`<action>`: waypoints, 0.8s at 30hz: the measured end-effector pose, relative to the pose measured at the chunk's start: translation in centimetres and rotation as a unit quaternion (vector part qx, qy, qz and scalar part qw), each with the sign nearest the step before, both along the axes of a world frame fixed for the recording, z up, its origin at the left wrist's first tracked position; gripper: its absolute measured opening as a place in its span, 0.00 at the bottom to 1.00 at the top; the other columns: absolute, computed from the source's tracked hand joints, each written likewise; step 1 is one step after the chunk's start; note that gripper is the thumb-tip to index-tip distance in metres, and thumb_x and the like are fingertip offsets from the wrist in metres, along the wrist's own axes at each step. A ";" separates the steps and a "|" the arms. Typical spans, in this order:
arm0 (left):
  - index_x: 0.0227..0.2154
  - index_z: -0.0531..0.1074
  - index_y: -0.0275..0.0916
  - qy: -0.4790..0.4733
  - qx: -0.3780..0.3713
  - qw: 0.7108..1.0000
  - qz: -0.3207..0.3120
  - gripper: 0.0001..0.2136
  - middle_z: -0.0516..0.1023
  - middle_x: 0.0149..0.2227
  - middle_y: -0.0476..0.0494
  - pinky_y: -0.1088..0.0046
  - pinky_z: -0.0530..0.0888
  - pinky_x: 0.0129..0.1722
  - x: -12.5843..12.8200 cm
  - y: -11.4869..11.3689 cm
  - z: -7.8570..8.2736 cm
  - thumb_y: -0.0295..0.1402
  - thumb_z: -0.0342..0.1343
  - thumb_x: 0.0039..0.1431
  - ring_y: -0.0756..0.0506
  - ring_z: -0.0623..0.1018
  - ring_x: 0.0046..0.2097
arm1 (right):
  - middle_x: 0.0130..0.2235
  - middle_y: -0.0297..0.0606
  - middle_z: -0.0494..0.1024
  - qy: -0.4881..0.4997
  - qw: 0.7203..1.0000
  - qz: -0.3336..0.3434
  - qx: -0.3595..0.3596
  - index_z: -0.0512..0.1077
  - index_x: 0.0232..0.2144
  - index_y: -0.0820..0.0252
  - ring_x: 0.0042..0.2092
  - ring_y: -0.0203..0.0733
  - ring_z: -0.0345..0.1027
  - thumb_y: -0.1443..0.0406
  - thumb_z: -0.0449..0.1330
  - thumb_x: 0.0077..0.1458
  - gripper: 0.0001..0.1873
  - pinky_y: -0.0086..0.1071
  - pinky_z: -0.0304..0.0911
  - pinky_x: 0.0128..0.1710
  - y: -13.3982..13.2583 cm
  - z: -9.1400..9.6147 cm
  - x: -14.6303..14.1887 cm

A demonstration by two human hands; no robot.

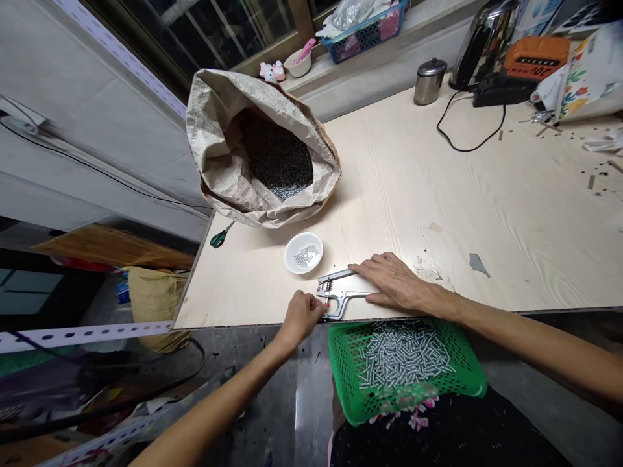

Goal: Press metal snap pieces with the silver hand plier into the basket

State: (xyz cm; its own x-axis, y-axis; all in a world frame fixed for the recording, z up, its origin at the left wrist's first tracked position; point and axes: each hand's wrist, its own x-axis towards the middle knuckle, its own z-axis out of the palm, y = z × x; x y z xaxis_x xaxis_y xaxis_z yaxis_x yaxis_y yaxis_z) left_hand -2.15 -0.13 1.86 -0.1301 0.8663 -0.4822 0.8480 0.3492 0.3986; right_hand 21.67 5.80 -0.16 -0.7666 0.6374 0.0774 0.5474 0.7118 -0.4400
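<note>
On tabletop point(428, 194), two hands point(300, 316) point(390, 281), one metal tool point(339, 296)

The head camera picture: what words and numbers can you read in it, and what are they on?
"20V", probably, upside down: on the orange object.
Smaller marks there: too blurred to read.
Blue-and-white box: any print is too blurred.
Silver hand tool: no writing I can make out.

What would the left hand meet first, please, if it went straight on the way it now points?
The left hand would most likely meet the pliers first; it already appears right at their head, though depth makes actual contact hard to confirm.
</note>
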 end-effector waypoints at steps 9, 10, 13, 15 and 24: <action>0.57 0.57 0.36 0.059 0.200 0.898 -0.388 0.27 0.66 0.56 0.33 0.55 0.67 0.53 4.9 3.1 -0.6 0.36 0.57 0.57 0.38 0.67 0.54 | 0.49 0.48 0.70 0.029 0.999 -0.034 0.007 0.51 0.62 0.61 0.48 0.51 0.61 0.62 0.63 0.51 0.40 0.45 0.59 0.46 -0.8 -1.2 -0.3; 0.57 0.57 0.36 0.064 0.185 0.893 -0.405 0.27 0.68 0.53 0.34 0.56 0.69 0.51 5.0 3.7 -0.6 0.37 0.57 0.57 0.38 0.68 0.52 | 0.48 0.49 0.70 0.022 0.999 -0.047 0.007 0.53 0.60 0.64 0.48 0.52 0.61 0.61 0.64 0.50 0.39 0.45 0.59 0.46 -1.0 -1.2 -0.2; 0.56 0.60 0.34 0.084 0.159 0.885 -0.430 0.26 0.72 0.47 0.36 0.59 0.70 0.46 4.9 4.6 -0.4 0.39 0.57 0.57 0.39 0.70 0.46 | 0.45 0.50 0.69 -0.007 0.995 -0.096 0.007 0.63 0.51 0.67 0.47 0.53 0.60 0.61 0.67 0.46 0.32 0.42 0.61 0.44 -1.4 -1.4 0.0; 0.52 0.64 0.34 0.070 0.163 0.884 -0.432 0.23 0.73 0.44 0.38 0.61 0.70 0.45 4.8 4.7 -0.4 0.40 0.57 0.57 0.40 0.69 0.45 | 0.43 0.48 0.69 -0.016 0.994 -0.106 0.019 0.67 0.45 0.66 0.45 0.51 0.61 0.62 0.66 0.49 0.23 0.41 0.62 0.42 -1.5 -1.6 0.0; 0.37 0.73 0.36 0.032 0.213 0.914 -0.343 0.15 0.74 0.34 0.41 0.64 0.70 0.42 5.2 3.5 -2.1 0.41 0.46 0.64 0.43 0.70 0.41 | 0.34 0.41 0.72 -0.014 0.998 -0.059 0.036 0.70 0.32 0.62 0.39 0.43 0.64 0.66 0.52 0.62 0.09 0.37 0.62 0.39 -0.4 -2.6 -0.8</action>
State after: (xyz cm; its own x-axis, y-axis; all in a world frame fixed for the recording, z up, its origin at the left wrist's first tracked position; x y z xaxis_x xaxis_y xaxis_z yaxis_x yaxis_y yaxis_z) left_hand 3.04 3.39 -0.27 0.4983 0.8620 -0.0933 0.8358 -0.4490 0.3160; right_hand 20.90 5.40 -2.76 -0.6897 0.7164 0.1052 0.6402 0.6713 -0.3736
